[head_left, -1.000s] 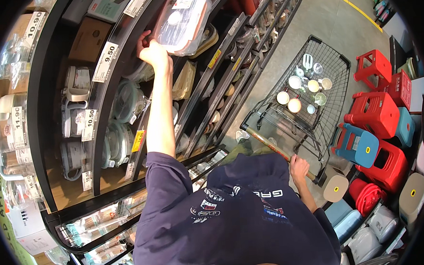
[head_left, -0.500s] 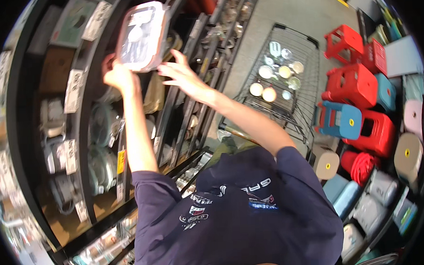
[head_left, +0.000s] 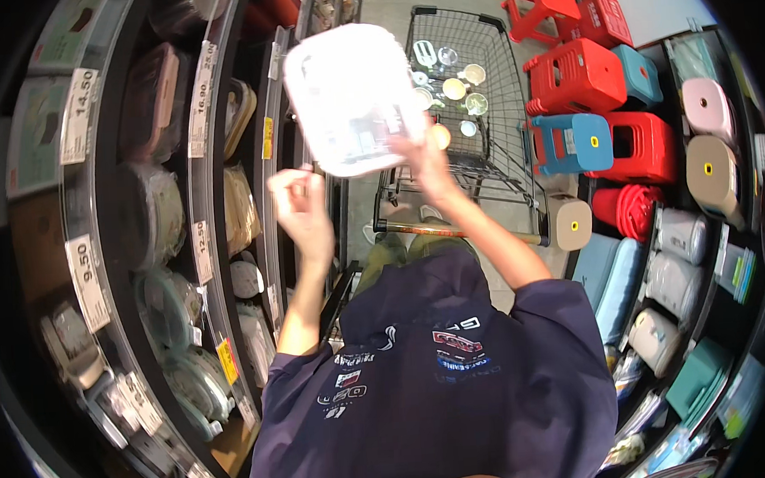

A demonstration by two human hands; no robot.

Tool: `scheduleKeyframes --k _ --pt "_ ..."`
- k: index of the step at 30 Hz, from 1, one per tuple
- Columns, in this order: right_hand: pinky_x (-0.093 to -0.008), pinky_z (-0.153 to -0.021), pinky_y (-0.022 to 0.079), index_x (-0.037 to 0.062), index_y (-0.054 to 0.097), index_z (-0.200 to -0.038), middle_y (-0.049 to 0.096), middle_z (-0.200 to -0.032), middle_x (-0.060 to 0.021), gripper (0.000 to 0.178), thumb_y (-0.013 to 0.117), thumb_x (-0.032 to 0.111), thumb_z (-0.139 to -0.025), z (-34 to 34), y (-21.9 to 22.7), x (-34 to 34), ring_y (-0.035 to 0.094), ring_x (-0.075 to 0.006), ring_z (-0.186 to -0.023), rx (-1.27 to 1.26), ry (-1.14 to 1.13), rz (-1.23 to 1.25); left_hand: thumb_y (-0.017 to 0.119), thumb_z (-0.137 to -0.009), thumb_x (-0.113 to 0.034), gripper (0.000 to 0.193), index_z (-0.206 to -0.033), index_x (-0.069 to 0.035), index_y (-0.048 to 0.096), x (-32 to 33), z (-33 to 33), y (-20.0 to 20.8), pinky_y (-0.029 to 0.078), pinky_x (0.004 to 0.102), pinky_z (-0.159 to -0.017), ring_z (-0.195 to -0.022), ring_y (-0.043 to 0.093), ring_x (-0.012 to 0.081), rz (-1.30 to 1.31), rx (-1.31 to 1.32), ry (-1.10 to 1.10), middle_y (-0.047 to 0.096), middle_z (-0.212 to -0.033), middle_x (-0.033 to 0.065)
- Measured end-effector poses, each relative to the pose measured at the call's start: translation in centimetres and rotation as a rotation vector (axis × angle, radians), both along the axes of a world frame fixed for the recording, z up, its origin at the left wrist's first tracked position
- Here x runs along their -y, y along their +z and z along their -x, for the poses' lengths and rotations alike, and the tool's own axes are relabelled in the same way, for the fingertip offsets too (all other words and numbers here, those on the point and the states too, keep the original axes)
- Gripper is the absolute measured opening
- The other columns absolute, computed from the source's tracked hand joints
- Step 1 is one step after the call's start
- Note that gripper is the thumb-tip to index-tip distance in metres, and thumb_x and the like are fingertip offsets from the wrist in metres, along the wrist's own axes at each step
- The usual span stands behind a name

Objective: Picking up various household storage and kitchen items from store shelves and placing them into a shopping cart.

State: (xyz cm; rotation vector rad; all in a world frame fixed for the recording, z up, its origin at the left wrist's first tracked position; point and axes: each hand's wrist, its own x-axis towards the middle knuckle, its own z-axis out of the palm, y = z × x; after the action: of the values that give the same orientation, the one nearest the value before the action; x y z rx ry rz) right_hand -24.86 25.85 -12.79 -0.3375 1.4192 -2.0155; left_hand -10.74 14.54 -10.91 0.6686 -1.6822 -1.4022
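Observation:
A rectangular food container (head_left: 353, 93) with a pale rim hangs in front of me between the shelf and the cart, its face washed out by glare. My right hand (head_left: 431, 167) grips its lower right corner, and the fingertips are blurred over its face. Just below and left of the container is my left hand (head_left: 301, 213), fingers loosely bent and apart, with nothing seen in them. Whether a fingertip still brushes the container's edge I cannot tell.
Left, tiered shelves hold wrapped dishes (head_left: 152, 212) and lidded containers (head_left: 155, 104) behind price rails (head_left: 198, 110). A black wire shopping cart (head_left: 499, 68) with several cups stands ahead, its handle (head_left: 460, 231) near my body. Red stools (head_left: 573, 77) and a blue stool (head_left: 572, 142) are stacked right.
The container has moved right and nearer, away from the shelf, and its face has turned toward me. My left hand has come off its lower left side; my right hand has taken hold.

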Motion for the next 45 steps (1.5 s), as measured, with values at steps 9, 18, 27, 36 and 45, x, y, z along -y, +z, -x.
scheduleKeyframes --k 9,18,27,36,45 --pt "-0.0321 -0.076 0.054 0.0004 0.040 -0.127 0.056 -0.117 -0.0115 0.056 0.067 0.021 -0.083 14.2 -18.9 -16.1 0.059 -0.0198 -0.101 0.205 -0.185 -0.552 0.064 -0.082 -0.013 0.044 -0.117 0.005 0.044 -7.7 -4.0 -17.3 0.035 0.0419 -0.095 -0.108 0.043 0.0377 0.212 0.829 -0.252 0.046 -0.110 0.0209" --pt "-0.0294 -0.074 0.052 0.0094 0.037 -0.134 0.058 -0.114 -0.0094 0.055 0.059 0.009 -0.084 23.0 -40.6 -16.8 0.060 -0.0199 -0.099 0.508 0.215 -0.700 0.059 -0.085 -0.017 0.041 -0.117 0.003 0.045 -10.2 -3.2 -20.8 0.045 0.0422 -0.080 -0.095 0.058 0.0411 -0.224 1.027 -0.018 0.059 -0.098 0.0269" --pt "-0.0355 -0.087 0.047 0.0054 0.034 -0.135 0.048 -0.125 -0.0113 0.060 0.054 -0.008 -0.081 24.0 -48.0 -8.1 0.053 -0.0241 -0.109 0.518 0.626 -0.528 0.062 -0.081 -0.008 0.033 -0.110 0.003 0.050 -10.5 -2.5 -19.4 0.048 0.0371 -0.072 -0.082 0.062 0.0324 -0.271 0.999 0.194 0.061 -0.089 0.0207" --pt "-0.0314 -0.093 0.042 0.0009 0.037 -0.136 0.053 -0.124 -0.0100 0.054 0.052 -0.005 -0.085 26.9 -55.9 -9.0 0.051 -0.0210 -0.111 0.338 0.724 -0.609 0.062 -0.081 -0.010 0.035 -0.111 0.002 0.050 -10.5 -2.5 -20.0 0.049 0.0374 -0.074 -0.086 0.062 0.0332 -0.267 0.958 0.149 0.061 -0.094 0.0205" --pt "-0.0319 -0.095 0.041 -0.0052 0.032 -0.135 0.048 -0.130 -0.0224 0.063 0.063 0.005 -0.081 25.5 -54.1 -7.9 0.048 -0.0257 -0.117 -0.234 0.546 -0.911 0.062 -0.083 -0.013 0.035 -0.113 0.000 0.049 -10.3 -2.6 -19.8 0.049 0.0374 -0.077 -0.090 0.062 0.0342 -0.304 0.942 0.134 0.061 -0.098 0.0215"
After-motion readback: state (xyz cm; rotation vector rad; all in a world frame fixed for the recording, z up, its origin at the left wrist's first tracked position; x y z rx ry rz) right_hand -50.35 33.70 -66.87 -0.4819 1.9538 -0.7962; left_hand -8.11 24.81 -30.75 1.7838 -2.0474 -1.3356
